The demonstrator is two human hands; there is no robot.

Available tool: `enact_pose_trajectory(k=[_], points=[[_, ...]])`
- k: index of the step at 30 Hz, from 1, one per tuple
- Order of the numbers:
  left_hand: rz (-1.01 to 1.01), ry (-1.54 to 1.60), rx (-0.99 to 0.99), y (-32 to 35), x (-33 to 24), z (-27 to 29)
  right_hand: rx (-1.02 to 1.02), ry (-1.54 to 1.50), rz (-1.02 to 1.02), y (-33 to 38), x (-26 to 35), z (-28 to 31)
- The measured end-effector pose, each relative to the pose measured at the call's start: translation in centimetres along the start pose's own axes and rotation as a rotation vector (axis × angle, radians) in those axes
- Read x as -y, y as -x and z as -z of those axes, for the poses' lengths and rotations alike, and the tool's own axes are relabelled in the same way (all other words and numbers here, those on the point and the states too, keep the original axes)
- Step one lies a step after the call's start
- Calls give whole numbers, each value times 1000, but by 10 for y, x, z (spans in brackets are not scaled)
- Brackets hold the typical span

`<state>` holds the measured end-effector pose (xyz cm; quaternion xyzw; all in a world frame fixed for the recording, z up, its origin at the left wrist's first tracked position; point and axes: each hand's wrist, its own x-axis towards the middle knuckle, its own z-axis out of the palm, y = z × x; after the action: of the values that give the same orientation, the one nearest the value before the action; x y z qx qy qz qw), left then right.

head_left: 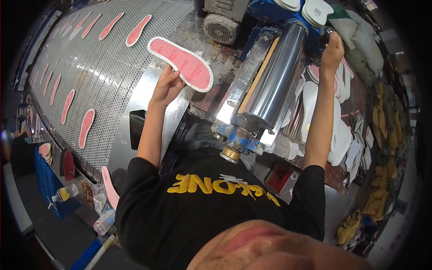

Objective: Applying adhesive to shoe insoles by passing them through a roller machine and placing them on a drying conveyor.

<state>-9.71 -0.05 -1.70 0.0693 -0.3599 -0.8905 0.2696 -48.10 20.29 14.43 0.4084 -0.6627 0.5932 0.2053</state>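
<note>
My left hand (166, 85) holds a shoe insole (182, 63), pink on top with a white rim, just above the near end of a metal mesh conveyor belt (108, 67). My right hand (332, 50) reaches far forward beside the top end of a shiny steel roller (274, 78) on a blue-framed machine; its fingers are curled, and what they grip is hidden. A stack of white insoles (315, 108) lies to the right of the roller, under my right forearm.
Several pink insoles (85, 126) lie spaced out on the belt, running away to the left. More white insoles (315, 9) sit above the roller near a grey motor (220, 27). Yellow scraps (387, 135) pile along the right. Bottles (63, 193) stand at lower left.
</note>
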Motion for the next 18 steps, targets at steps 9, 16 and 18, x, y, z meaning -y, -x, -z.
enact_pose_trajectory(k=[9, 16, 18], points=[[-185, 326, -371, 44, -18, 60, -49, 83, -27, 1, -6, 1], [-508, 368, -729, 179, -79, 120, 22, 36, -136, 1, -10, 4], [-552, 309, -804, 225, -85, 136, 39, -3, -157, 3, -10, 1]])
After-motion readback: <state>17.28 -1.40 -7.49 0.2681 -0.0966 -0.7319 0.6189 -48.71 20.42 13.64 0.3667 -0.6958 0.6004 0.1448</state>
